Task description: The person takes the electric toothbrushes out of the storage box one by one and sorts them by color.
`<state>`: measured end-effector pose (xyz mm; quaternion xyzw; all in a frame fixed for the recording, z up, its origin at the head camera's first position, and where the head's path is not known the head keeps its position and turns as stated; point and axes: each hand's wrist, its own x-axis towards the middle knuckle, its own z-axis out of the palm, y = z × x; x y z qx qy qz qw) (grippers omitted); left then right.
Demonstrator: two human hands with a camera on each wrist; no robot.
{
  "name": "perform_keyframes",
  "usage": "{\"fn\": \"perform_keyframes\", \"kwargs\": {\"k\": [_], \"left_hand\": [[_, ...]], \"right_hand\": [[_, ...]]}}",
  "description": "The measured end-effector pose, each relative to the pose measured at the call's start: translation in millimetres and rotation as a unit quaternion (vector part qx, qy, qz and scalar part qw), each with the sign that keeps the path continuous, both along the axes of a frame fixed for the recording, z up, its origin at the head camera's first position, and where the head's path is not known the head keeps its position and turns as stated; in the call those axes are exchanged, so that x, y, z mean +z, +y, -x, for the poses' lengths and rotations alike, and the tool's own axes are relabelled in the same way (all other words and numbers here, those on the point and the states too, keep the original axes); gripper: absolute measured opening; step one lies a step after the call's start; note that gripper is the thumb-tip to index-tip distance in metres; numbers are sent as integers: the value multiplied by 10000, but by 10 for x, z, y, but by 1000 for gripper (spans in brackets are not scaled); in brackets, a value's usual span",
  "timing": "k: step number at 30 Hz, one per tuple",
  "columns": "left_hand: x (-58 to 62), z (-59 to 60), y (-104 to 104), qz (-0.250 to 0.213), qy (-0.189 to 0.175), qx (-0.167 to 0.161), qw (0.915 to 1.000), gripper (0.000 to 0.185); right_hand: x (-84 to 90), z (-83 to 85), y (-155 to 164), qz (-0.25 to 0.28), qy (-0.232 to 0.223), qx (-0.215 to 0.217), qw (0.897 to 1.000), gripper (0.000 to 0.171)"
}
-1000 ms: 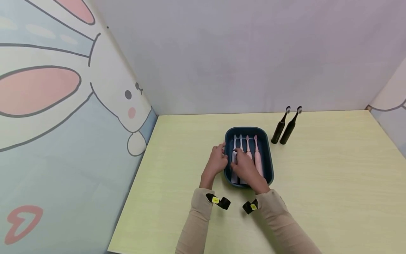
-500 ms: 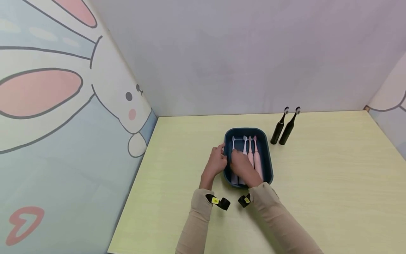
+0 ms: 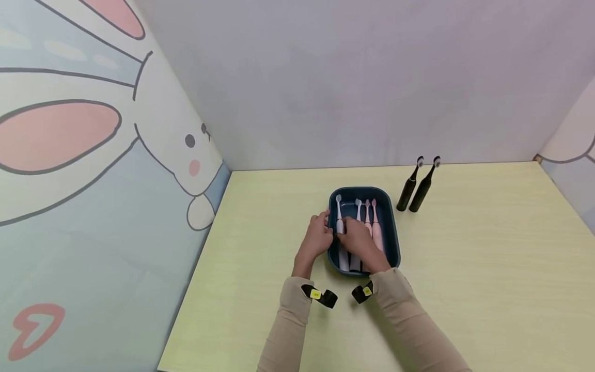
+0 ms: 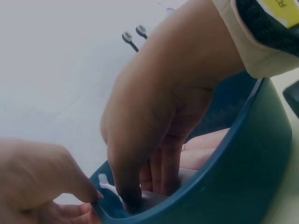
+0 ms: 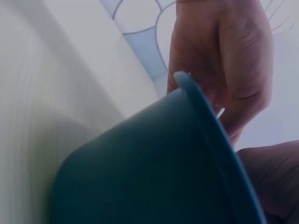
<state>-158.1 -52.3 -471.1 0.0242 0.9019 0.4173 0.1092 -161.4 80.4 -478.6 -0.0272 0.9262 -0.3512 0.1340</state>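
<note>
Yellow table [image 3: 465, 268], two black toothbrushes [image 3: 416, 186]

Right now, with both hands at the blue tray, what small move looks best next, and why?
Probably nudge the leftmost white toothbrush rightward, toward the second white one. The right hand has its fingertips down on it inside the tray, the left hand steadies the left rim, and a gap separates that brush from the other three, which lie close together.
</note>
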Motion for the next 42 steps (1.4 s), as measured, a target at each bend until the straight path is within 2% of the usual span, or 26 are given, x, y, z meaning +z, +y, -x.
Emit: {"fn": "perform_keyframes", "kwargs": {"k": [14, 21, 29, 34, 42], "left_hand": [[-17, 7, 5, 29, -34, 80, 10000, 52], [-6, 15, 15, 3, -55, 68, 10000, 52], [-6, 6, 12, 38, 106, 28, 9999, 53], [3, -1, 15, -19, 62, 32, 10000, 52], [11, 2, 29, -58, -15, 96, 9999, 51]], "right_hand": [[-15, -19, 0, 342, 12, -134, 9993, 42], [-21, -69, 35, 530, 355, -322, 9974, 47], [129, -135, 101, 678, 925, -469, 9923, 48], [177, -152, 125, 650, 1045, -589, 9906, 49], [243, -171, 162, 1255, 1178, -599, 9833, 49]]}}
